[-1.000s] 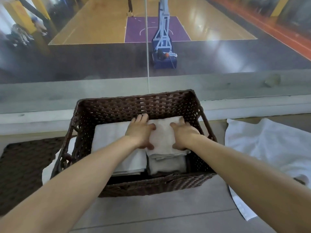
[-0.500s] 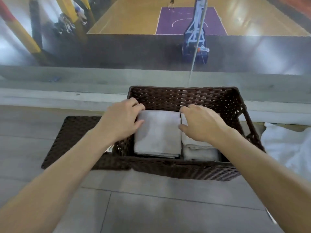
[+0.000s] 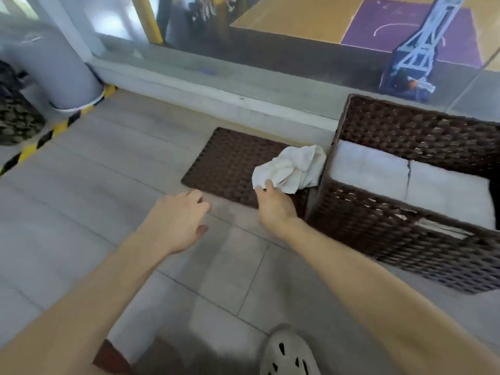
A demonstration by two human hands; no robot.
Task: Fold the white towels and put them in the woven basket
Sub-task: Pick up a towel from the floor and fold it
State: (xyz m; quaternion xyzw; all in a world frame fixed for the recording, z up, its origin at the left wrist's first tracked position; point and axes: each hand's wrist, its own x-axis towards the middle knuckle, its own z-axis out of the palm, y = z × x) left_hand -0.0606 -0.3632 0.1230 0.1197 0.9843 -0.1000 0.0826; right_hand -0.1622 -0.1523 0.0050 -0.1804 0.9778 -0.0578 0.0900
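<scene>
The brown woven basket (image 3: 378, 226) stands on the floor at the right, with folded white towels (image 3: 373, 171) laid side by side inside it. Left of the basket a crumpled white towel (image 3: 295, 166) lies on a flat woven lid (image 3: 227, 161). My right hand (image 3: 273, 204) pinches the near edge of that crumpled towel with its fingertips. My left hand (image 3: 176, 220) hovers over the floor tiles just in front of the lid, fingers relaxed and holding nothing.
A raised concrete ledge (image 3: 216, 85) with glass behind it runs along the far side. A grey pillar (image 3: 54, 58) with yellow-black floor tape (image 3: 48, 133) stands at the far left. My shoe (image 3: 289, 353) is at the bottom edge. Grey tiled floor surrounds the lid.
Both hands left the folded towels in the basket and moved left. The view swung left with them. My right hand now pinches the crumpled towel on the lid.
</scene>
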